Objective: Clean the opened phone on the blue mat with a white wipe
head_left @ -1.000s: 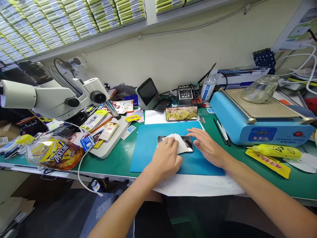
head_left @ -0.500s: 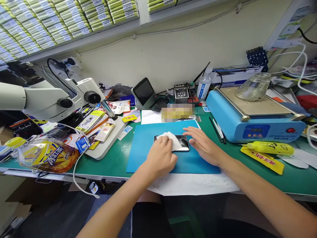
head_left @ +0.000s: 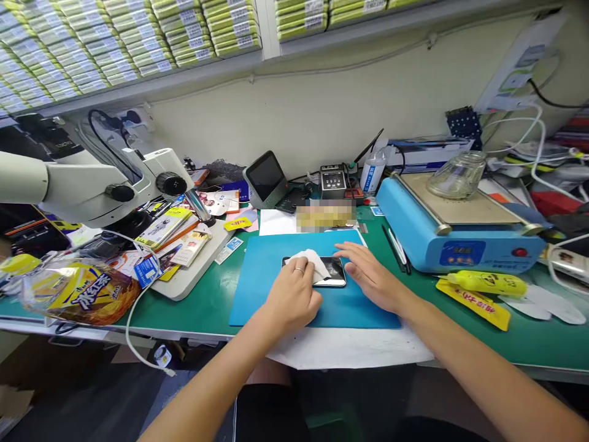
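Under the left hand's [head_left: 292, 296] fingers [head_left: 299, 271], a cloth [head_left: 318, 260] lies on the phone [head_left: 337, 271].

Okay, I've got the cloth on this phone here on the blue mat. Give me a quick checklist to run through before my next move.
1. Phone lies flat on the blue mat: ok.
2. White cloth sits between the left hand and the screen: ok.
3. Right hand rests flat against the phone's right end, steadying it: ok.
4. Screen free of smears: cannot tell, since the cloth and reflections cover it.
5. Black tools lie off the mat, apart from both hands: ok.
6. Yellow bottle, lying on its side to the right, is capped: cannot tell.
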`<move>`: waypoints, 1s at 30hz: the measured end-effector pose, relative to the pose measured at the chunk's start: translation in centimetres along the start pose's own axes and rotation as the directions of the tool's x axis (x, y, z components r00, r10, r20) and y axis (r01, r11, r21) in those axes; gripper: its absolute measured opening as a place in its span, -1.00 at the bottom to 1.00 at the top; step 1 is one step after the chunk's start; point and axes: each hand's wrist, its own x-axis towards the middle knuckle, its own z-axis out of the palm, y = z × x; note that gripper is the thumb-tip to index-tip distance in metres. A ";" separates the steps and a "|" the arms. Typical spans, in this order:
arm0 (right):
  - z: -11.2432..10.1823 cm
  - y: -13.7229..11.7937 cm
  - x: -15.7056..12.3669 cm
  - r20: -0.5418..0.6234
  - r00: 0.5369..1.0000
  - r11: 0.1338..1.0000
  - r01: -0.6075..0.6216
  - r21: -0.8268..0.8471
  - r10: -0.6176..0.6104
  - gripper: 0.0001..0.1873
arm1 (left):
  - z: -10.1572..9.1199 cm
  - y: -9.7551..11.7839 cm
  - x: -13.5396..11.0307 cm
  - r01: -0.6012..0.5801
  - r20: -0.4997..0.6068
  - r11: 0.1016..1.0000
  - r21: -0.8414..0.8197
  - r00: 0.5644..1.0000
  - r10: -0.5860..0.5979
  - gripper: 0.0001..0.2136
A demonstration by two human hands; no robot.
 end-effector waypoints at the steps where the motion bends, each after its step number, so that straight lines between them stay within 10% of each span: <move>1: -0.1 -0.1 0.0 -0.003 1.000 1.000 -0.004 0.001 0.004 -0.38 | 0.1 0.5 0.7 -0.018 0.005 1.000 -0.009 1.000 0.018 -0.74; 7: -0.2 -0.3 -0.3 -0.020 1.000 1.000 -0.018 -0.001 0.018 -0.33 | 0.2 4.4 0.8 -0.147 -0.016 0.986 -0.078 0.989 0.147 -0.71; 15: 0.4 0.5 -0.4 -0.017 1.000 1.000 0.008 -0.026 -0.009 -0.39 | -0.2 0.4 0.7 -0.082 -0.009 0.996 0.032 0.997 0.083 -0.76; 23: 0.1 -0.1 -0.5 -0.020 0.999 0.998 0.030 -0.047 -0.031 -0.37 | 0.2 4.9 1.1 -0.238 -0.024 0.971 -0.040 0.971 0.237 -0.63; 30: 0.1 -0.2 -0.5 -0.013 1.000 0.999 0.015 -0.043 -0.016 -0.37 | -0.6 0.5 -0.2 -0.115 0.008 0.993 0.037 0.993 0.114 -0.76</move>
